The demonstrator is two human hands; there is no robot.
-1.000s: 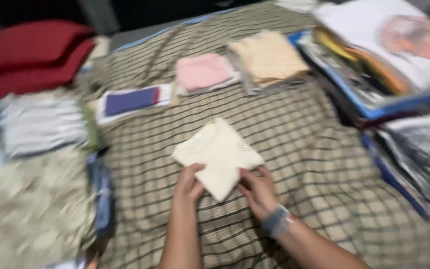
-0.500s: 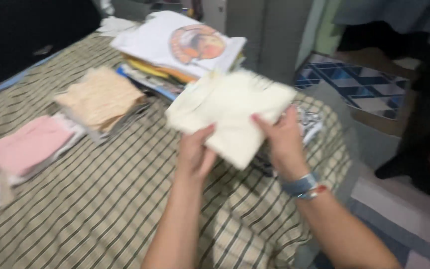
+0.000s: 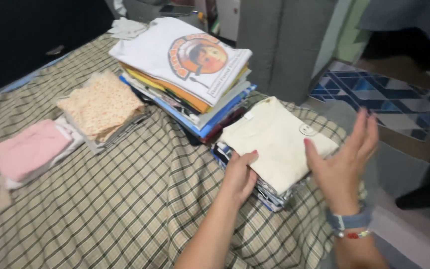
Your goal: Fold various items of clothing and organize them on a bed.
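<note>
Both hands are working at a folded cream shirt [image 3: 274, 142] that is lying on top of a short stack of folded clothes [image 3: 269, 192] at the corner of the checked bedspread [image 3: 125, 209]. Left hand [image 3: 240, 174] is reaching in from below, forearm stretched out, fingers curled and pressing on the shirt's near left edge without gripping it. Right hand [image 3: 342, 164] is hovering just right of the shirt, palm turned inward, fingers spread and raised, holding nothing; a grey watch band and a beaded bracelet are sitting on its wrist.

Left of the hands, a pink folded garment [image 3: 31, 154] and a peach dotted pile [image 3: 100, 107] are lying well apart from them. Beyond the left hand, a taller stack topped by a white printed T-shirt [image 3: 180, 57] is standing just beside the cream shirt. The short stack's lower layers are mostly being hidden by the shirt and the left hand. Right of the right hand, a patterned blue rug [image 3: 389, 99] is lying on the floor, partly cut off.
</note>
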